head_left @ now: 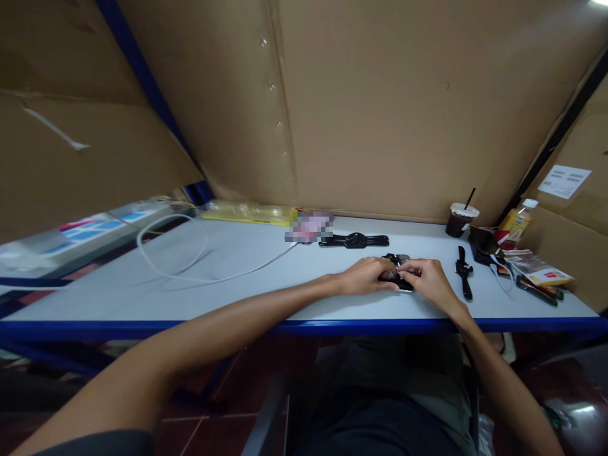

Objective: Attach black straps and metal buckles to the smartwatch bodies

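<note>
A flat black object with a small grey part (404, 282) lies on the white table between my hands. My left hand (365, 277) grips its left side, thumb along the near edge and fingers over the top. From the right, my right hand (431, 282) reaches over it, thumb and forefinger pinched close to the left fingertips. What the pinch holds is too small to make out. Behind them lies a black piece with a round centre and two long arms (356, 240). A black part with a short crosspiece (463, 273) rests to the right of my right hand.
The table (228, 301) has a blue front edge. At the right stand a lidded cup with a straw (460, 220), a bottle (517, 223) and several packets (539, 269). A white cable (237, 278) loops across the left to a blurred-out item (310, 227). Cardboard (380, 114) walls the back.
</note>
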